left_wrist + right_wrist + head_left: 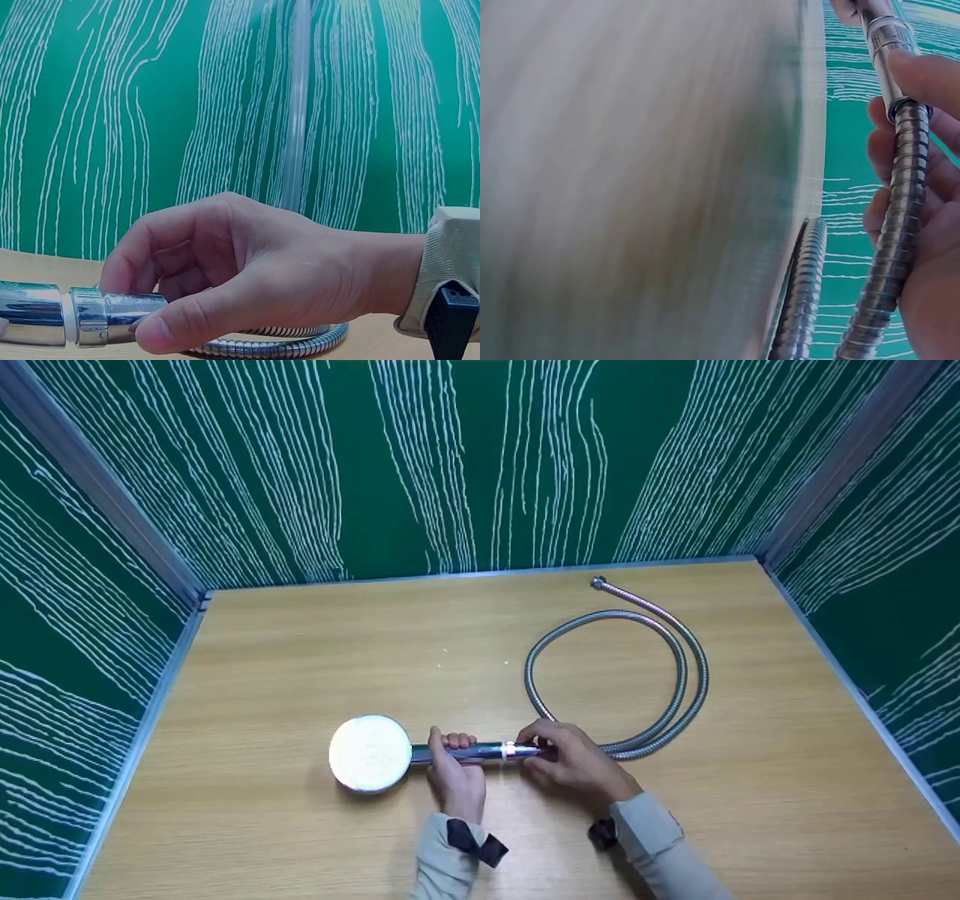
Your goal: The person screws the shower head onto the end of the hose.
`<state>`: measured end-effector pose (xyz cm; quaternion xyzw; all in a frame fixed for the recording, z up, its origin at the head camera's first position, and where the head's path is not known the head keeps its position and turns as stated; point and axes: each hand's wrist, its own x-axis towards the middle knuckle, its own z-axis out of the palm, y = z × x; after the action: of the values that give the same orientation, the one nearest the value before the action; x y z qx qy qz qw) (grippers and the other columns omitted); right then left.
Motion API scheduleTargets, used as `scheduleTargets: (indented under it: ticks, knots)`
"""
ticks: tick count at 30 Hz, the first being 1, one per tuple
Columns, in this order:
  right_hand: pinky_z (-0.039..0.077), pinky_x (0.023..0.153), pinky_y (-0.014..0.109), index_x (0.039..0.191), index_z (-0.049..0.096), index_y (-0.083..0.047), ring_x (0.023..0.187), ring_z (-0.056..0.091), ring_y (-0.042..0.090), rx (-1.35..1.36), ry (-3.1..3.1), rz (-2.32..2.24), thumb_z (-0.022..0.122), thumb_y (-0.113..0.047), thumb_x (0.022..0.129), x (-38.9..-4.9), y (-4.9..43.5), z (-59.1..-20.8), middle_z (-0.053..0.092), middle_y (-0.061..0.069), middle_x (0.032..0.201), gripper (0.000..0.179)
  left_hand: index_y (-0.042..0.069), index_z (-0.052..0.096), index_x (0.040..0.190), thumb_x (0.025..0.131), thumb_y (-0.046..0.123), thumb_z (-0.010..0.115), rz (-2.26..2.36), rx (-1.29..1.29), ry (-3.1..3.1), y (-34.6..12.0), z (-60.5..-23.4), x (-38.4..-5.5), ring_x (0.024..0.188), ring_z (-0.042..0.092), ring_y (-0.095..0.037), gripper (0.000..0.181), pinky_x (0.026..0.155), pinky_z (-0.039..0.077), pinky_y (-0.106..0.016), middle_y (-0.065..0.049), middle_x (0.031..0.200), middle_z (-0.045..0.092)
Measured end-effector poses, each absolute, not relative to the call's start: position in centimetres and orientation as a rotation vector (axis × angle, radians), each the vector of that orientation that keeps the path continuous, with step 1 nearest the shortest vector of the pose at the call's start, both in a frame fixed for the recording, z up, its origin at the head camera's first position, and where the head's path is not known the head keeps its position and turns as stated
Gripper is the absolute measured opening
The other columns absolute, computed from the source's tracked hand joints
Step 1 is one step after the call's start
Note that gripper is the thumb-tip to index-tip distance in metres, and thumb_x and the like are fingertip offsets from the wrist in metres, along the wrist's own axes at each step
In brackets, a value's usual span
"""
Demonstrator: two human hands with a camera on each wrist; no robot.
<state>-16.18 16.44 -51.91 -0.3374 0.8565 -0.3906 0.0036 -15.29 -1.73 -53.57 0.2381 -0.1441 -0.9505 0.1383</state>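
Shower (370, 754), head view: on the near side of the worktop (262, 667), pale face up, handle (489, 752) pointing right.
Left hand (456, 784), head view: your fingers wrap the handle beside the face; probably a sound hold, since that end looks heavier.
Right hand (579, 763), head view: you pinch the connector (527, 751), in line with the handle.
Hose (681, 675), head view: looped at right, its nut (598, 583) toward the back; likely bendy but springy, so expect some tug.
Connector, left wrist view: your right thumb presses its smooth part; the chrome should be stiff and slippery, so the ribbed collar (90, 319) likely gives better bite.
Hose, right wrist view: runs from the connector past your right palm; avoid kinking it.
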Motion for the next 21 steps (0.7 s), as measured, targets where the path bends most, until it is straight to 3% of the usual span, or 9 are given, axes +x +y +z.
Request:
scheduleTargets:
  ticks: [8,15,21]
  knots:
    - [0.049,0.074,0.027,0.106,0.064,-0.012,0.084,0.058,0.011,-1.014,2.699,-1.155,0.069,-0.013,0.086,-16.22,16.52,-51.91,0.066,-0.001,0.098,0.022,0.011,0.039,0.061,0.102,0.016,0.038,-2.732,0.667,-0.417,-1.67,-53.65,-15.39,0.053,0.04,-0.012,0.041,0.059,0.035,-0.026,0.003,0.056,0.039]
    - [0.049,0.077,0.029,0.111,0.056,-0.015,0.089,0.057,0.013,-0.928,2.67,-1.127,0.074,-0.01,0.081,-16.17,16.45,-51.75,0.063,-0.001,0.103,0.035,0.011,0.04,0.061,0.101,0.016,0.039,-2.723,0.688,-0.412,-1.61,-53.63,-15.41,0.052,0.04,-0.011,0.041,0.058,0.036,-0.025,0.004,0.055,0.039]
    - [0.048,0.077,0.028,0.109,0.054,-0.016,0.09,0.055,0.013,-0.911,2.689,-1.128,0.074,-0.007,0.08,-16.06,16.48,-51.62,0.058,-0.004,0.103,0.036,0.011,0.039,0.061,0.101,0.017,0.039,-2.722,0.691,-0.415,-1.57,-53.63,-15.31,0.053,0.039,-0.011,0.04,0.059,0.035,-0.025,0.004,0.056,0.039]
